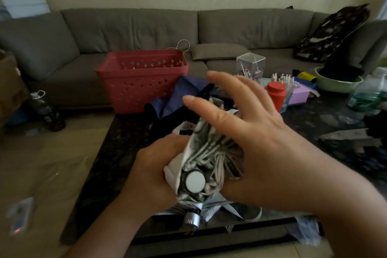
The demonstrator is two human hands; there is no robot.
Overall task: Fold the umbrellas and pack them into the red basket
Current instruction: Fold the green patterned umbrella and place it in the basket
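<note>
My left hand (152, 172) grips a collapsed white-and-green umbrella (206, 153) around its lower end, with the round white handle cap (195, 182) pointing at me. My right hand (240, 132) lies over the umbrella's right side, its fingers spread and straight above the bunched cloth and ribs. A dark blue umbrella (180, 98) lies crumpled on the dark table (117, 153) behind it. Another folded umbrella with a silver cap (191, 219) lies under my hands. The red basket (142, 81) stands at the table's far left corner, with nothing visible inside it.
A grey sofa (129, 27) runs behind the table. A red-lidded jar (276, 94), small bottles, a clear box (251, 65), a green bowl (337, 86) and a water bottle (368, 94) crowd the table's right side. A dark bottle (46, 109) stands on the floor at left.
</note>
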